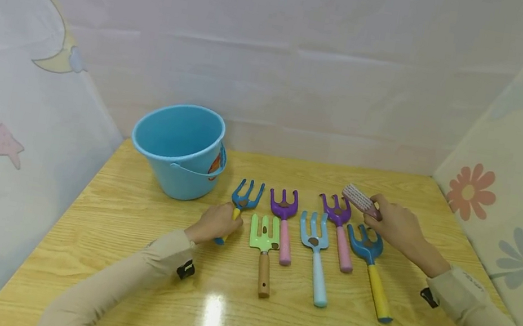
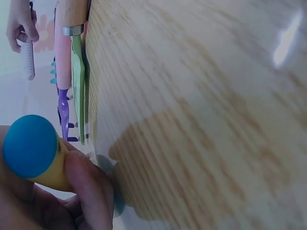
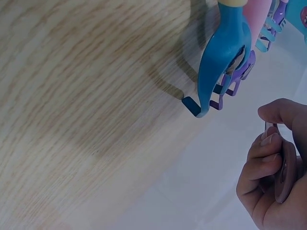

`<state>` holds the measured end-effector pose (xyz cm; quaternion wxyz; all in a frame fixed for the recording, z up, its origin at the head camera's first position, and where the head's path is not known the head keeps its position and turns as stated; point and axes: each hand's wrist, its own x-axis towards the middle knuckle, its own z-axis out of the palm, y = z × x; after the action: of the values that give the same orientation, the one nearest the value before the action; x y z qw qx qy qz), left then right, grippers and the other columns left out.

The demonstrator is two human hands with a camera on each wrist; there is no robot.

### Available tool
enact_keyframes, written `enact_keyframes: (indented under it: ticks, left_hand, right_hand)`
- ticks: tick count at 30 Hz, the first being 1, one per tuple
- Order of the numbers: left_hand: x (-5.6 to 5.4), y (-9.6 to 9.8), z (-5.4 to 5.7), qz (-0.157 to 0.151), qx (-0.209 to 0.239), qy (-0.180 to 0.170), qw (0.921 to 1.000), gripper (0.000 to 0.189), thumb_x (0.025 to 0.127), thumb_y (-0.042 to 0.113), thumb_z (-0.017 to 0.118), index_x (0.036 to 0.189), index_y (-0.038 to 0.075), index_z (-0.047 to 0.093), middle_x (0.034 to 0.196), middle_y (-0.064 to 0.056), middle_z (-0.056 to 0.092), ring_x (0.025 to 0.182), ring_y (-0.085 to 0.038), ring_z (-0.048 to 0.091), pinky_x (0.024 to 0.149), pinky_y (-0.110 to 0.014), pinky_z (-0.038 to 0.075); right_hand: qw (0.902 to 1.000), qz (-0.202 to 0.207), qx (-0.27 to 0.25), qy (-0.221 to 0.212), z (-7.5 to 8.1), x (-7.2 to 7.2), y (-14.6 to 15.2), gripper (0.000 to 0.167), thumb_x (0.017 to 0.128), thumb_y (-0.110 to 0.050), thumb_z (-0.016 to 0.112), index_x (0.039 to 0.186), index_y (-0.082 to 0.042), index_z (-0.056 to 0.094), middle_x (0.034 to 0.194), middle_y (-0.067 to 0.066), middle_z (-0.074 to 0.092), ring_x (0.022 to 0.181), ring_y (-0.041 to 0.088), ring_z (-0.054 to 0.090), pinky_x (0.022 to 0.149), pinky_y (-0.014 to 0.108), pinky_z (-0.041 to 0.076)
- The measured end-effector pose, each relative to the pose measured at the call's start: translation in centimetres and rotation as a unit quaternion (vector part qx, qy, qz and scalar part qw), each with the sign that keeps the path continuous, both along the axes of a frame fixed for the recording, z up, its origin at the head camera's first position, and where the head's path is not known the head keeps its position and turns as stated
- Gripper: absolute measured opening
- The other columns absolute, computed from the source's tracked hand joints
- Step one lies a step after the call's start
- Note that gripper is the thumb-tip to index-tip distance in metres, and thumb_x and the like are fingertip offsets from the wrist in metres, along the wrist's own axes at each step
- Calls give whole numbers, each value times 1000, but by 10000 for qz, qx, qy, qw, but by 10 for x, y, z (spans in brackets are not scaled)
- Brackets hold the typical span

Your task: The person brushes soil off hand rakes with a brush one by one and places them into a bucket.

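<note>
My left hand (image 1: 215, 223) grips the yellow handle of a small blue garden fork (image 1: 245, 201) on the left of the row. In the left wrist view the handle's blue end cap (image 2: 31, 146) pokes out above the thumb. My right hand (image 1: 400, 226) holds a brown brush (image 1: 359, 199) by its handle, above the right end of the row; its pale bristles show in the head view. Below it lies another blue fork (image 1: 367, 249) with a yellow handle and a brown smudge on its head. The right wrist view shows fingers curled around the brush handle (image 3: 286, 172).
Between the hands lie a green fork (image 1: 265, 237), a light blue fork (image 1: 313, 242) and two purple forks with pink handles (image 1: 284, 243), (image 1: 342, 250), all with brown spots. A blue bucket (image 1: 188, 174) stands at the back left of the wooden table (image 1: 133, 257). Cloth walls (image 1: 283, 92) enclose it.
</note>
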<state>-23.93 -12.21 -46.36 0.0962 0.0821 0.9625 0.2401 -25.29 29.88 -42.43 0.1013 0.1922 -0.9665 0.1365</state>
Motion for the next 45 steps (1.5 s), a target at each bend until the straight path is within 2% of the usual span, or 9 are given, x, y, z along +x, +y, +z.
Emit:
enact_keyframes:
  ticks: [3, 10, 16, 20, 23, 30, 36, 45]
  left_hand:
    - [1, -1, -1, -35, 21, 26, 10000, 25, 95, 24, 56, 96, -1, 58, 72, -8, 55, 53, -16, 53, 46, -27, 44]
    - [1, -3, -1, -76, 158, 118, 9998, 22, 94, 22, 58, 95, 1, 58, 72, -7, 55, 55, -16, 53, 47, -27, 44]
    - [0, -5, -3, -81, 306, 125, 9994, 19, 94, 21, 56, 88, 3, 57, 70, -7, 54, 51, -15, 52, 45, -26, 43]
    - [0, -6, -3, -57, 524, 29, 9986, 23, 96, 18, 54, 102, -5, 57, 65, -6, 57, 45, -14, 52, 41, -24, 41]
    - [1, -6, -3, -58, 780, -122, 9969, 33, 99, 17, 51, 117, -11, 52, 59, -6, 59, 40, -13, 52, 38, -22, 39]
    - [1, -7, -2, -96, 1077, -330, 9936, 43, 104, 17, 45, 131, -16, 40, 54, -10, 59, 38, -17, 57, 37, -26, 45]
    - [0, -7, -3, -139, 1089, -358, 9933, 46, 104, 18, 45, 134, -17, 38, 52, -9, 58, 36, -17, 54, 35, -24, 38]
    - [-2, -6, 0, -89, 1171, -170, 9929, 43, 98, 19, 49, 125, -14, 43, 59, -9, 55, 38, -14, 49, 36, -24, 39]
  right_hand:
    - [10000, 0, 23, -6, -2, 0, -1, 37, 91, -17, 64, 118, 8, 56, 59, -1, 53, 42, 10, 40, 37, 25, 30]
    - [10000, 45, 22, -64, 0, 2, -2, 37, 92, -16, 64, 119, 8, 55, 58, 0, 52, 42, 11, 40, 38, 26, 29]
    - [9999, 25, 4, -149, 1, 4, -3, 37, 92, -16, 63, 119, 8, 54, 58, -1, 51, 43, 10, 39, 39, 26, 29]
    - [9998, 20, -2, -203, -1, 4, -3, 39, 91, -16, 63, 120, 8, 54, 60, -1, 53, 44, 10, 39, 39, 26, 29]
    - [9997, 44, -6, -248, 0, 3, -4, 40, 90, -16, 63, 121, 8, 53, 62, -1, 54, 44, 10, 40, 39, 27, 29]
    - [9994, 58, 27, -326, 1, 4, -7, 42, 91, -16, 63, 123, 9, 52, 61, -1, 53, 43, 10, 38, 39, 25, 28]
    - [9996, 85, 64, -276, 1, 4, -8, 40, 91, -15, 63, 121, 9, 53, 62, -1, 54, 44, 10, 39, 39, 26, 29]
    - [9997, 80, 48, -246, 1, 5, -11, 38, 91, -15, 63, 120, 6, 54, 60, -2, 50, 44, 9, 37, 40, 24, 27]
